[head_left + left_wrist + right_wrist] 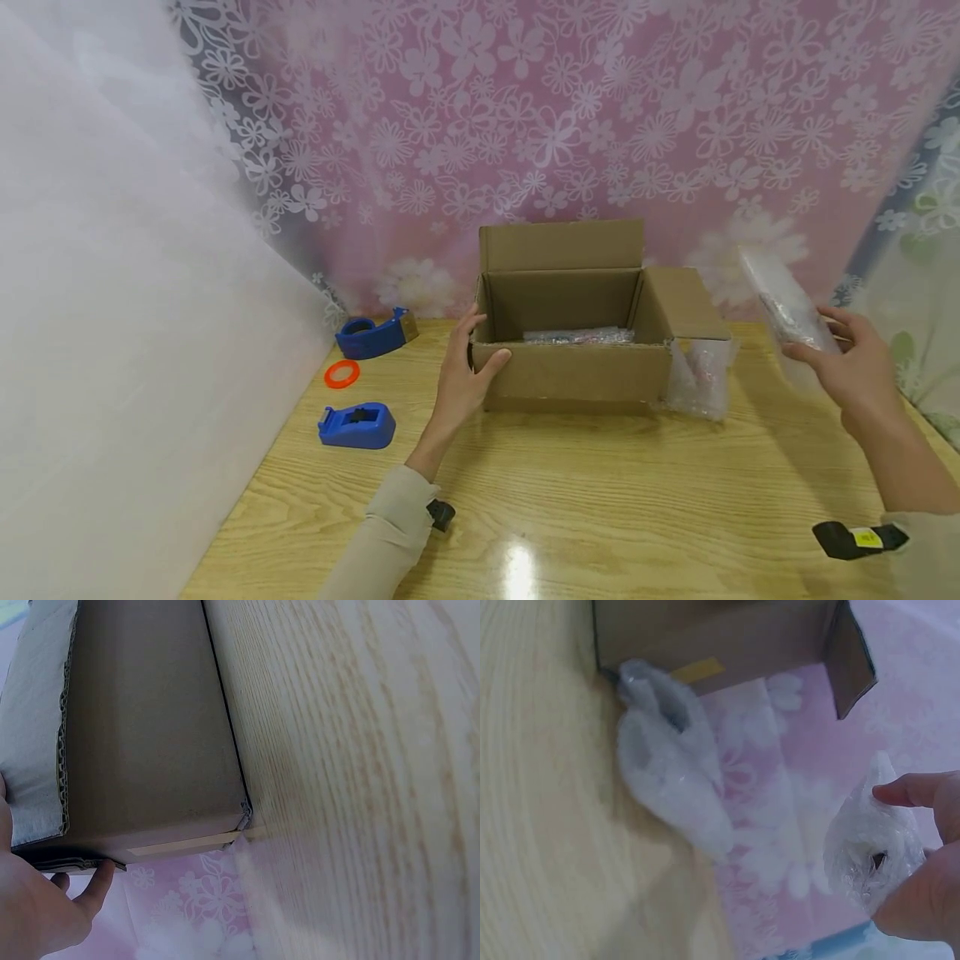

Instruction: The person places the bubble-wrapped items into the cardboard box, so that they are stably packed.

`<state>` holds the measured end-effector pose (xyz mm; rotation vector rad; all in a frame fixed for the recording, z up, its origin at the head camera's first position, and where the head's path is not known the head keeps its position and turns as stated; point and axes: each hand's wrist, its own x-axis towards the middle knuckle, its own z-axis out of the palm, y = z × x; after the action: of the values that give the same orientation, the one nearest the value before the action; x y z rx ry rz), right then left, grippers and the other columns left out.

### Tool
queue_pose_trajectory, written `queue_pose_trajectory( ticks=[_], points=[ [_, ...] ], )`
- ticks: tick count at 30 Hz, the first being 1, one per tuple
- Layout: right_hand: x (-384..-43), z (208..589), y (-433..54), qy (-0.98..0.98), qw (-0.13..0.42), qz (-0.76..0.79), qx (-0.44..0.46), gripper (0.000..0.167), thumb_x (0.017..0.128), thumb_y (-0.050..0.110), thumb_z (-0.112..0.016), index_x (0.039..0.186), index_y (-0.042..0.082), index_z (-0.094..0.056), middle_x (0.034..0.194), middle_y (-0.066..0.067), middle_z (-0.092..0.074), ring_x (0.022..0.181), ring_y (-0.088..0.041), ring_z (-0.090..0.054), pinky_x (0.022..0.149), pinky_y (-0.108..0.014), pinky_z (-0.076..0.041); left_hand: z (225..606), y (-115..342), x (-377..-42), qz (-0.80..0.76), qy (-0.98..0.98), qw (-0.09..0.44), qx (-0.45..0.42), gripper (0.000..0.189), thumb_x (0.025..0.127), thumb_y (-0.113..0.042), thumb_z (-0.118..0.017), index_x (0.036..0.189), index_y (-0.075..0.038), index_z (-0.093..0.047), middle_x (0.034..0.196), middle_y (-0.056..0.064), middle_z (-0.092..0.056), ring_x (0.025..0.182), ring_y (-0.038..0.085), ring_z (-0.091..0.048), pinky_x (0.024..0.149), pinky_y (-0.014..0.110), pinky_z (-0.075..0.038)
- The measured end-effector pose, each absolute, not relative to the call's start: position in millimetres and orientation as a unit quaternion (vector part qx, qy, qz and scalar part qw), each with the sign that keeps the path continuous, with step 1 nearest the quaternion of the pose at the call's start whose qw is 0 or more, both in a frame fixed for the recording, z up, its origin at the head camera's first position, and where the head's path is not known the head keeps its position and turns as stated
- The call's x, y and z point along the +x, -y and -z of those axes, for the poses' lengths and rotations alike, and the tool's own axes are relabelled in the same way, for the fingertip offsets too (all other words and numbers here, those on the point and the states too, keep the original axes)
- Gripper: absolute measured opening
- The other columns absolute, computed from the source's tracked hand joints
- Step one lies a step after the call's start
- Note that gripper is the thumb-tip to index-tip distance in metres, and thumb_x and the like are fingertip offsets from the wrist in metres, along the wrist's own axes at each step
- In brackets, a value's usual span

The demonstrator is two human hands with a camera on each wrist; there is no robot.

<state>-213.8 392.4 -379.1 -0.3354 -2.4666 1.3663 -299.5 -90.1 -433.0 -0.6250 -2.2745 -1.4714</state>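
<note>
Seemingly only partly done

At nine o'clock of the cardboard box point(577, 375), the left hand point(467, 367) grips it, thumb in front. At three, the right hand point(858, 358) pinches a wrapped parcel point(787, 308) aloft, fingers half bent. One inner bundle point(588, 336) is boxed; the outer bundle point(707, 379) at four is not; top flaps point(562, 247) stand open.

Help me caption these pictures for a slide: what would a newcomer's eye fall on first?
Probably the open cardboard box near the back of the wooden table, its left end gripped by the left hand. Next, the clear-wrapped packet the right hand holds up, right of the box. Off to the left, the orange ring between two blue tape dispensers also stands out.
</note>
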Motion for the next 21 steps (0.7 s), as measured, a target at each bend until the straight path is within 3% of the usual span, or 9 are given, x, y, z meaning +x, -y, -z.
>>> queue_pose_trajectory(
  ticks=[3, 6, 13, 21],
  points=[
    [-213.8, 366.5, -380.8, 0.857, 0.173, -0.476, -0.098, 0.075, 0.103, 0.034, -0.066, 0.166, 0.035, -0.024, 0.169, -0.009, -0.024, 0.147, -0.03, -0.031, 0.078, -0.007, -0.042, 433.2, 89.8, -299.2, 0.521, 0.805, 0.178, -0.22, 0.066, 0.101, -0.043, -0.069, 0.159, -0.033, -0.037, 0.171, -0.016, -0.021, 0.158, 0.015, -0.02, 0.126, 0.053, -0.029],
    [-214.9, 354.4, -368.7, 0.856, 0.192, -0.474, -0.077, 0.073, 0.103, 0.031, -0.067, 0.164, 0.038, -0.029, 0.167, -0.004, -0.03, 0.147, -0.023, -0.034, 0.078, -0.003, -0.041, 433.4, 89.4, -299.3, 0.52, 0.805, 0.181, -0.219, 0.067, 0.101, -0.045, -0.069, 0.159, -0.033, -0.037, 0.171, -0.016, -0.021, 0.158, 0.016, -0.021, 0.125, 0.056, -0.029],
    [-218.4, 328.3, -348.4, 0.853, 0.187, -0.488, -0.01, 0.073, 0.1, 0.025, -0.072, 0.163, 0.034, -0.036, 0.158, 0.005, -0.04, 0.12, -0.002, -0.044, 0.077, -0.001, -0.041, 433.3, 90.3, -300.2, 0.519, 0.806, 0.181, -0.22, 0.066, 0.101, -0.042, -0.069, 0.159, -0.032, -0.038, 0.171, -0.015, -0.021, 0.158, 0.016, -0.02, 0.125, 0.056, -0.028],
    [-226.3, 310.4, -328.1, 0.853, 0.165, -0.493, 0.043, 0.068, 0.1, 0.02, -0.073, 0.16, 0.022, -0.04, 0.164, 0.002, -0.041, 0.129, -0.006, -0.045, 0.085, -0.005, -0.04, 433.0, 90.9, -298.2, 0.521, 0.805, 0.176, -0.224, 0.067, 0.102, -0.044, -0.068, 0.16, -0.03, -0.037, 0.172, -0.011, -0.021, 0.159, 0.018, -0.02, 0.126, 0.049, -0.027]
  ],
)
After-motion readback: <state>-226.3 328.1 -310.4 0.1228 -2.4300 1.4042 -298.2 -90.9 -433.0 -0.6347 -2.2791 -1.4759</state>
